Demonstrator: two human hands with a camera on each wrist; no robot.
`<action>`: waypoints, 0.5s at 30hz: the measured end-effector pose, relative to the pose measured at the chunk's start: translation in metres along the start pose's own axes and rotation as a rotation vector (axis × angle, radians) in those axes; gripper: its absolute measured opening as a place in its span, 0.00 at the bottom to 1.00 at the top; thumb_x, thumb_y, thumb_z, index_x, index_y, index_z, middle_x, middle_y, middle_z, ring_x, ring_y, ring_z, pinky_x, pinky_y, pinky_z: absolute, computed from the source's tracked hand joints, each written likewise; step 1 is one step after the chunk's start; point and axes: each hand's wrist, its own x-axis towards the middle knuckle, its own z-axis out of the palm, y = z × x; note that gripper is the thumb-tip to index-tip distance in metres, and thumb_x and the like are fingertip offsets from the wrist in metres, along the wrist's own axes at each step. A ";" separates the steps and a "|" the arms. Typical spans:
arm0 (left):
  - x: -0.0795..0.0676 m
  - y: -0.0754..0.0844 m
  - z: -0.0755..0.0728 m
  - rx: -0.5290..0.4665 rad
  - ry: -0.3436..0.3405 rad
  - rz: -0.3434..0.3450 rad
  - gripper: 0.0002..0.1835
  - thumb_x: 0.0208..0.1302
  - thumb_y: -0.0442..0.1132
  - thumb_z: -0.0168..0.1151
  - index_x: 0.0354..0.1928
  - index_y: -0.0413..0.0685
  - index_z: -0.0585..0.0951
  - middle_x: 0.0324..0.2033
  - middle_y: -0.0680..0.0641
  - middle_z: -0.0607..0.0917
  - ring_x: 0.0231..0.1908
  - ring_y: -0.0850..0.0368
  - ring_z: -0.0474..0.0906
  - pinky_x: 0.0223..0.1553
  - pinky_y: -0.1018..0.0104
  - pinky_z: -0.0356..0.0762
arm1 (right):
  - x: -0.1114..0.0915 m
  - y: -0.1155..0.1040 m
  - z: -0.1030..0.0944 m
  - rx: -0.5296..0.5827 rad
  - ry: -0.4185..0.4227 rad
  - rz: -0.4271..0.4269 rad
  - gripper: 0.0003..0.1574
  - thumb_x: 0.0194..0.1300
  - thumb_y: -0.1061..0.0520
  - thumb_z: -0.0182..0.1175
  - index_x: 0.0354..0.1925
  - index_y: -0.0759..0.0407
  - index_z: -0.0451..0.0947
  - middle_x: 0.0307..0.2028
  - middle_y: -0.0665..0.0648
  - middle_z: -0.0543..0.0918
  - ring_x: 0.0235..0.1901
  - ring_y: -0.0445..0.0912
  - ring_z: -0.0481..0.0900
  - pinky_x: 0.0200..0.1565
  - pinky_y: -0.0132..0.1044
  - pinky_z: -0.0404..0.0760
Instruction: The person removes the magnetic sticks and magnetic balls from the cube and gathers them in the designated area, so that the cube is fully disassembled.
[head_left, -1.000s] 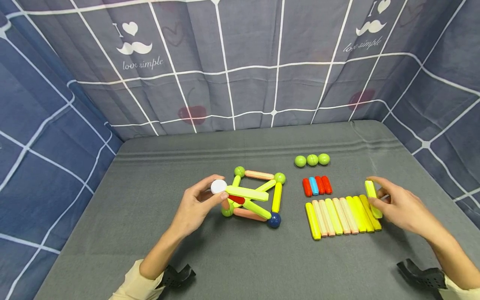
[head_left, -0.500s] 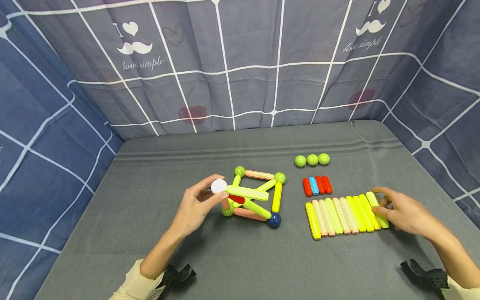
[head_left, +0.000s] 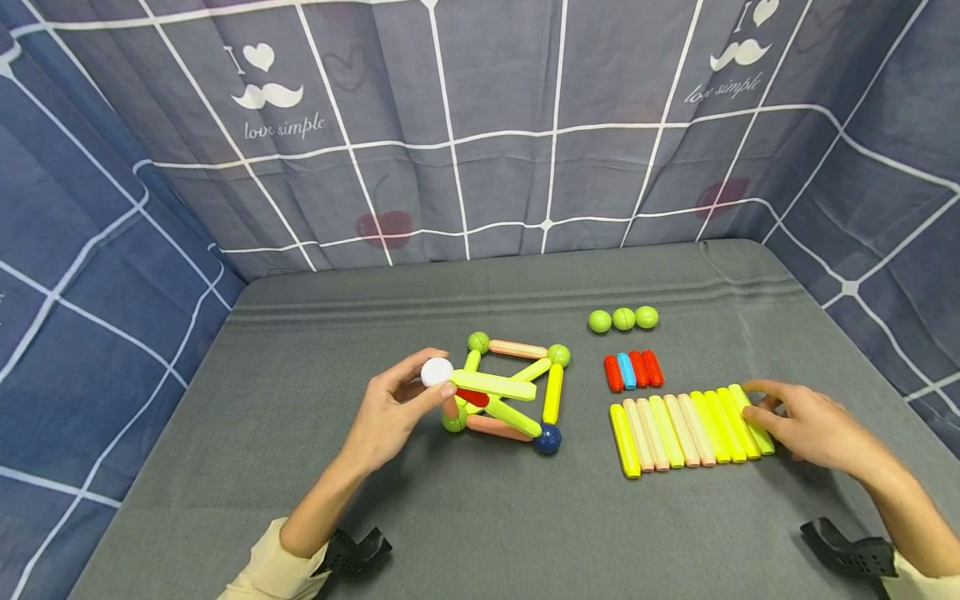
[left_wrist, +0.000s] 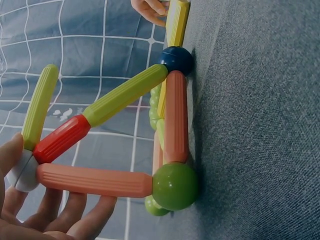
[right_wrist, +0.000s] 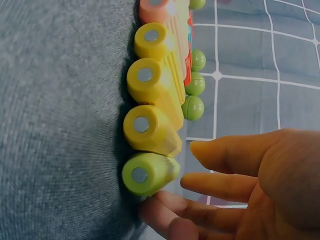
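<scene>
My left hand (head_left: 393, 417) pinches a white ball (head_left: 437, 372) between thumb and fingers. It is the raised corner of a structure of magnetic rods and balls. A free-ended lime rod (head_left: 495, 385), a red rod (left_wrist: 62, 138) and an orange rod (left_wrist: 95, 180) join that ball. The base lies on the table, with a dark blue ball (head_left: 547, 438) and green balls (head_left: 558, 356) as corners. My right hand (head_left: 817, 429) is at the right end of a row of long rods, beside a lime rod (right_wrist: 150, 173). In the right wrist view its lower fingers touch that rod, while its upper fingertips stand apart.
Yellow and pale orange long rods (head_left: 678, 432) lie side by side at the right. Behind them are short red rods (head_left: 614, 374) and a blue one (head_left: 627, 372), then 3 loose green balls (head_left: 624, 319). A checked cloth (head_left: 495, 183) hangs behind the grey table.
My right hand has lowered the lime rod onto the table at the right end of the row and loosened its fingers. The left hand and the structure have stayed still.
</scene>
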 end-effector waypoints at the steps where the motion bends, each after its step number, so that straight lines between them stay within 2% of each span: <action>1: 0.000 0.000 0.000 0.001 0.000 -0.001 0.21 0.64 0.35 0.68 0.59 0.48 0.79 0.46 0.46 0.84 0.41 0.48 0.84 0.42 0.63 0.78 | 0.000 -0.001 -0.001 -0.011 0.016 -0.005 0.31 0.71 0.54 0.58 0.59 0.79 0.69 0.34 0.57 0.81 0.24 0.47 0.75 0.23 0.39 0.71; 4: 0.000 0.000 0.000 0.006 0.001 -0.005 0.21 0.64 0.36 0.68 0.59 0.49 0.79 0.47 0.46 0.84 0.41 0.49 0.84 0.42 0.62 0.78 | 0.000 -0.006 -0.003 -0.039 0.080 -0.027 0.28 0.70 0.54 0.59 0.57 0.77 0.72 0.35 0.60 0.82 0.32 0.51 0.78 0.28 0.41 0.71; 7: 0.000 0.000 0.001 0.010 0.001 -0.009 0.21 0.64 0.36 0.68 0.59 0.49 0.79 0.47 0.46 0.84 0.41 0.50 0.84 0.42 0.62 0.78 | -0.002 -0.018 -0.003 -0.027 0.146 -0.058 0.25 0.69 0.55 0.61 0.56 0.73 0.74 0.39 0.65 0.82 0.35 0.54 0.80 0.28 0.42 0.73; 10: 0.000 0.000 0.001 0.011 0.000 -0.011 0.21 0.64 0.36 0.68 0.59 0.49 0.79 0.47 0.46 0.84 0.41 0.50 0.84 0.42 0.62 0.78 | -0.006 -0.037 -0.001 0.007 0.224 -0.142 0.22 0.68 0.56 0.63 0.55 0.68 0.77 0.44 0.63 0.83 0.36 0.47 0.79 0.29 0.40 0.74; 15: 0.000 -0.001 0.000 0.015 0.012 -0.018 0.21 0.64 0.37 0.68 0.59 0.50 0.79 0.46 0.46 0.84 0.41 0.50 0.84 0.42 0.63 0.77 | -0.003 -0.083 0.011 0.139 0.321 -0.345 0.15 0.65 0.61 0.66 0.51 0.58 0.81 0.44 0.52 0.83 0.36 0.35 0.77 0.32 0.34 0.76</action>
